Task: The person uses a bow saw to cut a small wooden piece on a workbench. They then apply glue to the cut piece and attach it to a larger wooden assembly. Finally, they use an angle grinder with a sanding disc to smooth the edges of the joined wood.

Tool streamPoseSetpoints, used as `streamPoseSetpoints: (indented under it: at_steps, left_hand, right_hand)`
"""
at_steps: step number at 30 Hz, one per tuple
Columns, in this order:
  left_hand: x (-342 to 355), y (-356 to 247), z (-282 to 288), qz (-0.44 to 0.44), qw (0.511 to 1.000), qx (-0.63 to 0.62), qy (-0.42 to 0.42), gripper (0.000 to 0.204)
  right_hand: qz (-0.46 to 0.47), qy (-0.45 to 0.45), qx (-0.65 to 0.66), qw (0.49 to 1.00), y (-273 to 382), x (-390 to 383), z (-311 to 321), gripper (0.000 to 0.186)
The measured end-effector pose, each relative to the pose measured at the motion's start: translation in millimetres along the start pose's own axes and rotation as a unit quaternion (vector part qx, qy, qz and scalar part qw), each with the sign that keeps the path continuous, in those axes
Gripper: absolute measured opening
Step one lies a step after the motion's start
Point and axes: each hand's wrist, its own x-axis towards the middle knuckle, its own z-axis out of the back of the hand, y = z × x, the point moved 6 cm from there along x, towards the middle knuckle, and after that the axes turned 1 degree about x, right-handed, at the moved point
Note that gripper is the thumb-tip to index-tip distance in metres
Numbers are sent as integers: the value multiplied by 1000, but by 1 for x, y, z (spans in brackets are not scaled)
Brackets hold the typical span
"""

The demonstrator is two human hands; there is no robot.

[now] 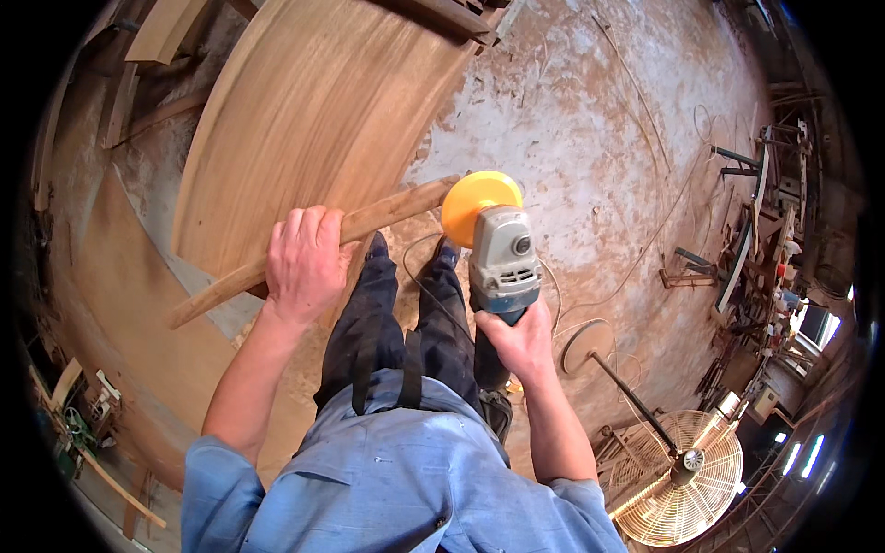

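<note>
The left hand [304, 263] is closed over a long, narrow wooden piece [318, 249], fingers wrapped across its top, gripping it near mid-length. The wooden piece runs diagonally from lower left to upper right, and its upper right end meets the yellow sanding disc [477, 203] of a handheld power sander [502, 258]. The right hand [524, 341] is closed around the rear handle of the power sander, holding the grey tool body pointed away from the person, with the disc at the far end. A thin power cord [419, 276] loops down past the dark trousers [406, 313]. Both hands are held in front of the person's body, above a dusty concrete floor [590, 166]. A large, curved plywood panel [313, 111] stands just behind the wooden piece, to the upper left. A pedestal fan [682, 475] lies tilted on the floor at the lower right, well apart from the hands.
</note>
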Motion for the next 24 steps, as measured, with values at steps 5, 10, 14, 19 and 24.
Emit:
streamPoseSetpoints:
  at_steps: [5,10,14,19,24]
  left_hand:
    - [-1,0,-1,5,1000,5,7,44]
    - [1,0,-2,-8,1000,-4,-10,43]
    - [0,0,0,-11,1000,1,-14,43]
    - [0,-1,0,-6,1000,3,-12,43]
    - [1,-2,1,-9,1000,10,-15,46]
  right_hand:
    - [-23,-41,53,997,-15,-1,11,45]
    - [13,-4,-8,1000,-4,-3,-1,52]
    - [22,-13,15,1000,-10,4,0,54]
    - [-3,-16,45,999,-23,1,7,53]
    - [34,10,-16,999,-9,2,-6,54]
